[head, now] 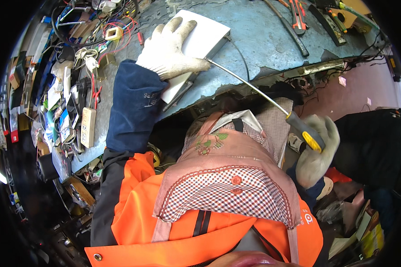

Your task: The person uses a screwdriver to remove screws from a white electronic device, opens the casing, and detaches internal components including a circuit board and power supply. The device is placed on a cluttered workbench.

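Gloved in white knit, my left hand (172,48) lies spread on top of a white box-shaped device (210,30) with dark sides, at the edge of a worn blue workbench (254,40). My right hand (319,150), also gloved, is closed round the grey and yellow handle of a long-shafted screwdriver (254,87). The screwdriver's tip is at the device's near side, close to my left thumb; whether it sits in a screw cannot be told. A thin dark cable (242,55) comes from the device's right corner. Below my left hand, a dark bar-like part (178,96) runs along the device's lower edge.
A hammer-like tool with a black grip (295,40), a red utility knife (298,20) and a dark tray-like strip (327,25) lie at the bench's upper right. Tangled wires, a power strip (88,126) and assorted parts crowd the left. Cables hang under the bench edge.
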The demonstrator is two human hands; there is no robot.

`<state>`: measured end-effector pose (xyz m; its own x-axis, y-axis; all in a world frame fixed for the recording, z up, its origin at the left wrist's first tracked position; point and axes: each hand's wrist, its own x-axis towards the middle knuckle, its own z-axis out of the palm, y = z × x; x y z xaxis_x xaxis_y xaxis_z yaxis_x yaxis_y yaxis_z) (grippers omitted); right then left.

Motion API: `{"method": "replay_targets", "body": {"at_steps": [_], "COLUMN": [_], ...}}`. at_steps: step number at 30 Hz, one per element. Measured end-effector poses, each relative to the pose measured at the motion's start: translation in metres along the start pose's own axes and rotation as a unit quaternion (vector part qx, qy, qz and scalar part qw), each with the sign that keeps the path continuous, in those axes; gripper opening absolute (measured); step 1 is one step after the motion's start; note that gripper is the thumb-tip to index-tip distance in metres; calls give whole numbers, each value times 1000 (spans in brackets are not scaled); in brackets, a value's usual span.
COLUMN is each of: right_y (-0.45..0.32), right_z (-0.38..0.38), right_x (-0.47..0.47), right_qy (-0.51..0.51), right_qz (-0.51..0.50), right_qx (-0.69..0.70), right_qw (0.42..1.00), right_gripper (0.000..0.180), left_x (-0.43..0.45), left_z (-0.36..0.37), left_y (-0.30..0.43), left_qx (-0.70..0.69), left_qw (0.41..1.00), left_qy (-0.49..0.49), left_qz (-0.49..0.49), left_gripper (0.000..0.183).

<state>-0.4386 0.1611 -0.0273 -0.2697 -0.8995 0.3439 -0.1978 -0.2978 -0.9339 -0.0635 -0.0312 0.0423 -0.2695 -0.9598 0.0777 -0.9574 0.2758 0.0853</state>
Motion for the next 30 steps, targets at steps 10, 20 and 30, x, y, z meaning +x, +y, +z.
{"method": "replay_targets", "body": {"at_steps": [10, 20, 30], "right_y": [14, 7, -13], "right_z": [-24, 7, -10], "right_x": [-7, -6, 4], "right_qy": [-36, 38, -35], "right_qz": [175, 41, 207], "right_qx": [209, 139, 191], "right_qw": [961, 989, 959], "right_gripper": [63, 52, 62], "left_x": [-15, -1, -3], "left_z": [-7, -22, -24], "left_y": [19, 36, 42], "left_qx": [-47, 11, 33], "left_qw": [962, 966, 972], "left_qy": [96, 17, -14], "left_qz": [250, 257, 230], "left_gripper": [36, 23, 24]}}
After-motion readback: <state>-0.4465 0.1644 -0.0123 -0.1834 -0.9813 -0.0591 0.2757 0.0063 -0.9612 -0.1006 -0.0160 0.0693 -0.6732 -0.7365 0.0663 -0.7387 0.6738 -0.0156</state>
